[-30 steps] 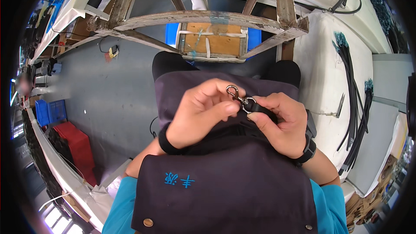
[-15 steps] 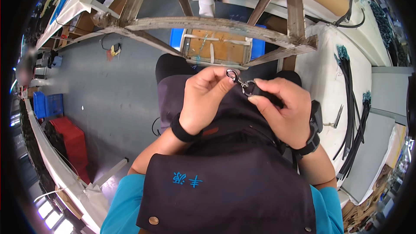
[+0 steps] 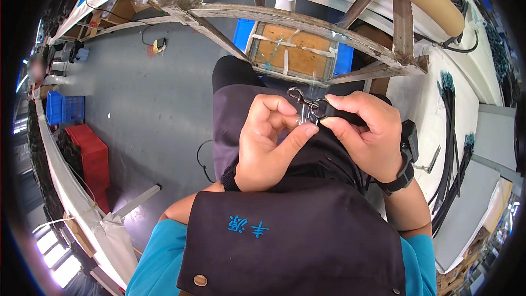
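Hook [image 3: 296, 95] of metal, small and tilted, joins a round ring [image 3: 316, 111] above the person's lap, between both hands. A black strap [image 3: 342, 116] runs from the ring into the right hand [image 3: 377, 134], whose thumb and fingers pinch it. The left hand [image 3: 264, 145] is curled beside the hook, thumb and fingers narrowly apart; whether they grip the clear, shiny piece [image 3: 307, 114] there, I cannot tell. Below is a dark apron [image 3: 307, 241]; rightward, more black straps [image 3: 450, 123] lie on a white surface [image 3: 424, 101]. A metal frame [image 3: 285, 17] stands ahead.
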`<state>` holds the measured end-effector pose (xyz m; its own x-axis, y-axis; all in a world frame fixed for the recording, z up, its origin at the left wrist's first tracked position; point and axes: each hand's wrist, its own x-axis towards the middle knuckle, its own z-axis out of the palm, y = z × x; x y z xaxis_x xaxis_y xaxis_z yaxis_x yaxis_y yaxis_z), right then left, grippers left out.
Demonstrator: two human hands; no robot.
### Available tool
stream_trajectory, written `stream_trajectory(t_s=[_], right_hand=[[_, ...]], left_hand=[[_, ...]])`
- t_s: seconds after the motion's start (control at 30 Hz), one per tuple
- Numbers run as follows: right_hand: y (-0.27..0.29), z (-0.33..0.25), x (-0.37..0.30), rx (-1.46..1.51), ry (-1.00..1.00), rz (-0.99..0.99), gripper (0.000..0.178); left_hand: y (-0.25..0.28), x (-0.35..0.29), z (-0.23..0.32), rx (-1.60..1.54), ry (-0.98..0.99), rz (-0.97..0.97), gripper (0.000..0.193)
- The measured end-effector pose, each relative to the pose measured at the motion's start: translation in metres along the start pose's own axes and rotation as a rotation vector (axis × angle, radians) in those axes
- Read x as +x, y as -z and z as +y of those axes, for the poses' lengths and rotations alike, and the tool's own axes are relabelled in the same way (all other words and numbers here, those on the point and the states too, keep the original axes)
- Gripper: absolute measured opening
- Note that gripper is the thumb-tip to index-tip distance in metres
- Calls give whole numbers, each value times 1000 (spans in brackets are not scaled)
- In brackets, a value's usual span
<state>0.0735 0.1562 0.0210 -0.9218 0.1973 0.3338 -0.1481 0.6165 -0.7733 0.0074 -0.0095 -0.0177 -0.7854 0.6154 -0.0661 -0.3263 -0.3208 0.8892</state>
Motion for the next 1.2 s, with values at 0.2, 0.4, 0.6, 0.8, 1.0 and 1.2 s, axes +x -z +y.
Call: stream_trajectory(t_s=[0.2, 0.4, 0.6, 0.8, 1.0, 1.2], right_hand=[[1, -1, 0, 85, -79, 3, 24], [2, 6, -4, -19, -1, -29, 25], [1, 8, -5, -41, -1, -55, 23], [2, 7, -5, -66, 24, -45, 23], [2, 4, -6, -82, 92, -60, 25], [7, 2, -10, -36, 159, -84, 27]], left_hand=[[4, -2, 10, 314, -58, -109, 18], [7, 5, 18, 597, -179, -199, 21], [6, 6, 16, 857, -354, -177, 19], [4, 9, 21, 1112, -666, -161, 21], [12, 23, 25, 1244, -1009, -227, 26], [1, 33, 37, 1093, -675, -330, 16]])
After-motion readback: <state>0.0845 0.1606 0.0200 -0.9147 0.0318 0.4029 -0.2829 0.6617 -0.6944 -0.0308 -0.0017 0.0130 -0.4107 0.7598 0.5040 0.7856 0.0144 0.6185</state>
